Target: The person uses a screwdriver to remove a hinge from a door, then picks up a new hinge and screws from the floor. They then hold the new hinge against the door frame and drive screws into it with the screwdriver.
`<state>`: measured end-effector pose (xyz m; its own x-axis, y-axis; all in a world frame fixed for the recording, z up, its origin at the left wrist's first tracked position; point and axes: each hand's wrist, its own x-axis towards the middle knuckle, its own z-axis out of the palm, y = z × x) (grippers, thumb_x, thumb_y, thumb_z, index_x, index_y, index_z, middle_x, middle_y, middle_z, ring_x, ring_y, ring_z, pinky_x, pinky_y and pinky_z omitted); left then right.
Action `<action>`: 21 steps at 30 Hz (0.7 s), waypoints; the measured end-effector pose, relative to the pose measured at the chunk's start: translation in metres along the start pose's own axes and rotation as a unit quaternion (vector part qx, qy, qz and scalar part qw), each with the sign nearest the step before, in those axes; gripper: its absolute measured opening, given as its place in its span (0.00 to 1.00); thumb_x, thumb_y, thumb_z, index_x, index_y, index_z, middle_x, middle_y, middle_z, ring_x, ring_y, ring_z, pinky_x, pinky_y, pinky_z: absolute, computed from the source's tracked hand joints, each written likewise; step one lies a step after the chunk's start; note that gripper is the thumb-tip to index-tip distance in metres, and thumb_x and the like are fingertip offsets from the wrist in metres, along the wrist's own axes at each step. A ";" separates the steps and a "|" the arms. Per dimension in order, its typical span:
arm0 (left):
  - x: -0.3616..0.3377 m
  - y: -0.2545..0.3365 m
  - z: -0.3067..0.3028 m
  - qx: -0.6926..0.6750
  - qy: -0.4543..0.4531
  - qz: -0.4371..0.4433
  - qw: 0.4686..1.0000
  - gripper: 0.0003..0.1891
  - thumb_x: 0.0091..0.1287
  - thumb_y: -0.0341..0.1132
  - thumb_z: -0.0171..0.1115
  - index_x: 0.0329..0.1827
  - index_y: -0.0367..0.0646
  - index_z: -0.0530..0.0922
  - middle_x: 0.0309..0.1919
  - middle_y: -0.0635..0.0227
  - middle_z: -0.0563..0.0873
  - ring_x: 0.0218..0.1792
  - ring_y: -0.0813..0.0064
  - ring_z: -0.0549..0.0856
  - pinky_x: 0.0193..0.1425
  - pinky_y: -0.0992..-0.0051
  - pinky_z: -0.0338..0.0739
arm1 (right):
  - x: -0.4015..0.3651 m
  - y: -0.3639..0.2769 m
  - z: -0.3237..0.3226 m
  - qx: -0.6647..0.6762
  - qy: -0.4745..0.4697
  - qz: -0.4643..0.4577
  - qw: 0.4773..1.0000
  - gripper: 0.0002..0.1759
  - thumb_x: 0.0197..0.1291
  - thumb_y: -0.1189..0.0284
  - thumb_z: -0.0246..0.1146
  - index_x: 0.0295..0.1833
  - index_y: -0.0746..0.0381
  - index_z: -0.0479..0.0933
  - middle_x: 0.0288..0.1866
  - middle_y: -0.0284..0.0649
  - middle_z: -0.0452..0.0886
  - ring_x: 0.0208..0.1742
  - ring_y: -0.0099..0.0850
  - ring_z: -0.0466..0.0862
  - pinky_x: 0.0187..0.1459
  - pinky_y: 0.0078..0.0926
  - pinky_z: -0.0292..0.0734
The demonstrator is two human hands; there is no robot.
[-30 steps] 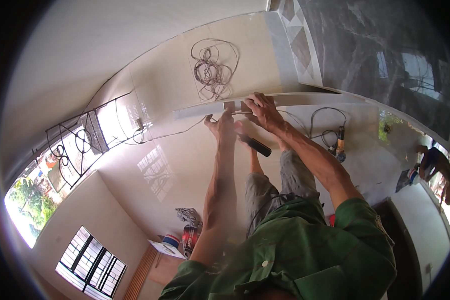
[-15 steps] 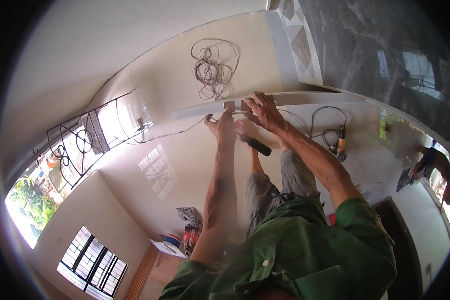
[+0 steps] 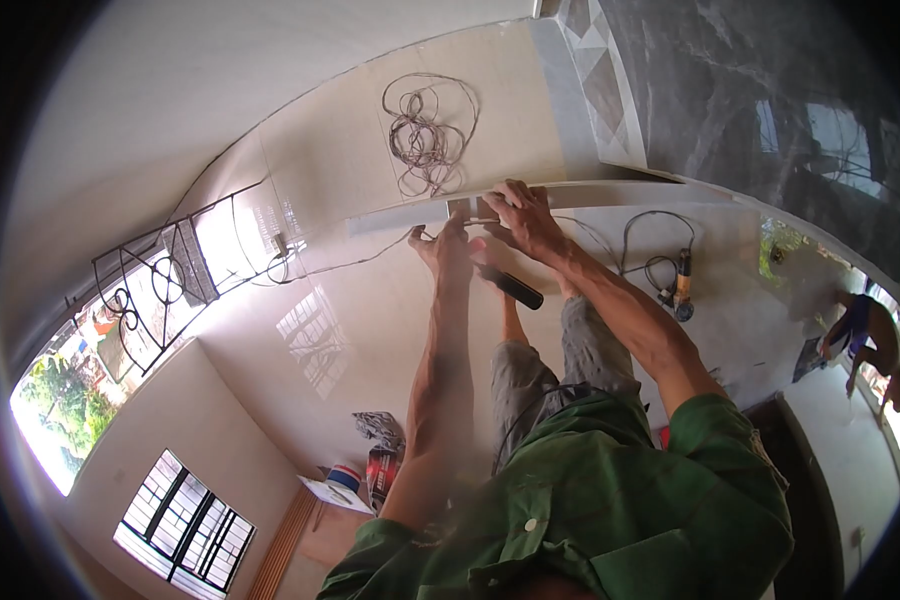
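Note:
My left hand (image 3: 440, 246) is at a long pale strip (image 3: 400, 218), with its thumb and fingers apart and touching a brownish piece on the strip. My right hand (image 3: 522, 220) lies over the same strip just to the right, its fingers bent on the brown piece; what they hold is too small to make out. A thin cable (image 3: 355, 265) runs from the left towards my left hand. Below my hands a black-handled tool (image 3: 513, 287) lies near my feet.
A tangled cable coil (image 3: 430, 140) lies beyond the strip. To the right is an orange and black power tool (image 3: 683, 285) with its cord. A metal grille (image 3: 155, 280) stands at the left. Another person (image 3: 870, 335) is at the far right.
The person at the far right has shifted position, with an arm and the head now more visible. My two hands have stayed almost in the same place.

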<state>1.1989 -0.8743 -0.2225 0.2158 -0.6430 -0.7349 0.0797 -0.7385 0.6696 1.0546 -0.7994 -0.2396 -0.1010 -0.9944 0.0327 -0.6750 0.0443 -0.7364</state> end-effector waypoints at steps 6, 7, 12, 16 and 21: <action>0.002 -0.003 -0.001 -0.005 0.001 0.006 1.000 0.42 0.60 0.22 0.70 0.69 0.47 0.48 0.24 0.66 0.78 0.16 0.83 0.72 0.13 0.83 0.59 | 0.005 -0.006 0.000 -0.013 -0.001 0.002 1.000 0.27 0.55 0.67 0.67 0.62 0.59 0.75 0.59 0.41 0.73 0.64 0.41 0.71 0.56 0.48 0.63; 0.002 -0.003 0.000 -0.006 0.000 0.010 1.000 0.42 0.60 0.22 0.70 0.69 0.47 0.48 0.24 0.66 0.78 0.16 0.83 0.72 0.13 0.83 0.59 | 0.005 -0.006 0.000 -0.010 0.003 0.001 1.000 0.26 0.55 0.67 0.67 0.62 0.59 0.75 0.59 0.41 0.73 0.64 0.40 0.71 0.55 0.48 0.63; -0.006 0.000 0.003 -0.012 -0.001 -0.001 1.000 0.43 0.60 0.21 0.70 0.69 0.47 0.47 0.25 0.64 0.79 0.16 0.83 0.73 0.14 0.84 0.60 | 0.004 -0.007 0.004 -0.032 -0.018 0.016 0.999 0.25 0.57 0.68 0.65 0.62 0.58 0.76 0.59 0.40 0.73 0.65 0.39 0.71 0.54 0.47 0.63; 0.002 -0.002 0.003 0.004 0.012 -0.003 1.000 0.43 0.59 0.21 0.70 0.69 0.46 0.47 0.27 0.62 0.81 0.17 0.83 0.74 0.14 0.84 0.62 | 0.002 -0.002 0.012 -0.049 -0.015 0.003 0.999 0.25 0.60 0.65 0.64 0.63 0.57 0.76 0.60 0.39 0.73 0.65 0.39 0.71 0.54 0.47 0.63; 0.003 -0.003 0.001 0.031 0.008 -0.006 0.999 0.43 0.60 0.22 0.70 0.69 0.47 0.46 0.28 0.63 0.82 0.18 0.84 0.74 0.14 0.85 0.61 | 0.005 -0.001 0.007 -0.017 0.002 -0.031 0.999 0.24 0.61 0.62 0.64 0.63 0.56 0.76 0.61 0.36 0.75 0.64 0.37 0.72 0.55 0.46 0.63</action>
<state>1.1983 -0.8742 -0.2268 0.2305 -0.6304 -0.7412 0.0217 -0.7582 0.6516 1.0600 -0.8055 -0.2436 -0.0609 -0.9948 0.0811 -0.7046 -0.0147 -0.7094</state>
